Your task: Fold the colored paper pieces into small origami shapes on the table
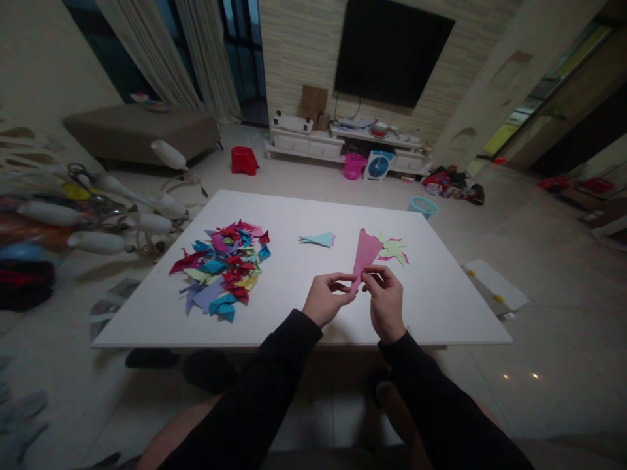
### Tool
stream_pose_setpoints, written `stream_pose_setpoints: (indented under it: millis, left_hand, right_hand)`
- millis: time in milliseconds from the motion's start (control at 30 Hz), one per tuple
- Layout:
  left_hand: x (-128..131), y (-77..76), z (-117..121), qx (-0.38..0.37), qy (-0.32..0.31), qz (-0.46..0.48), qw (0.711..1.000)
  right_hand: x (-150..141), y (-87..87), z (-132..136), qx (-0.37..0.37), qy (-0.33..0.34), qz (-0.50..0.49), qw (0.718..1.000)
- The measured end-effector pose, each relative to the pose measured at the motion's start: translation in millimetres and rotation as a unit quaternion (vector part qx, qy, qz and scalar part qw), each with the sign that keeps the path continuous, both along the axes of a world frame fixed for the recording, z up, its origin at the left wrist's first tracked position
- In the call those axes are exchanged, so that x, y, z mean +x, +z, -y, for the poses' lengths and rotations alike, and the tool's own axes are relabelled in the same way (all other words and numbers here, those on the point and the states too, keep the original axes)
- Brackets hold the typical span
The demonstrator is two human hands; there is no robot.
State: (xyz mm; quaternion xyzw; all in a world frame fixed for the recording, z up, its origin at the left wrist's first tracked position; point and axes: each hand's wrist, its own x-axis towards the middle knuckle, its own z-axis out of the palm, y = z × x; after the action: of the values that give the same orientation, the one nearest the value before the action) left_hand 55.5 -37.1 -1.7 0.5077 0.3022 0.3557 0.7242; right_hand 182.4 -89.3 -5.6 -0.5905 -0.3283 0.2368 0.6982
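Observation:
Between my hands is a pink folded paper (366, 251), long and tapered, its wide end pointing away from me and its narrow end toward me. My left hand (327, 297) pinches the narrow tip between thumb and fingers. My right hand (386, 297) grips the paper's right edge slightly higher up. Light blue folded paper (318, 239) lies flat to the left, beyond my hands. Green and pink paper pieces (393, 249) lie just right of the pink paper's wide end. On the left of the table is a heap of colourful folded paper shapes (225, 261).
The white table (289, 320) stands before me. A chandelier-like lamp (132, 215) is at its left, a blue basket (423, 207) beyond its far right corner. Farther off are a red stool (243, 160), a pink bin (354, 166) and a white TV cabinet (306, 147).

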Motion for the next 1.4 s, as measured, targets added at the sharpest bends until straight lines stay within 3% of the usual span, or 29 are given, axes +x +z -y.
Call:
stream_pose_setpoints:
  millis: [633,833,1400]
  left_hand:
    - [0.3,4.5,3.5,-0.024,-0.052,-0.011,0.998]
    - [2.4,-0.8,1.1,0.018,-0.019,-0.014,1.0]
    - [-0.1,3.1,2.3,0.048,-0.02,-0.03,0.998]
  right_hand:
    - [8.6,-1.7,-1.9,0.011,-0.017,-0.003,1.0]
    - [8.2,-0.4,-1.2,0.008,-0.014,0.003,1.0]
    - [19.1,2.1,-3.8,0.017,-0.04,0.016,0.999]
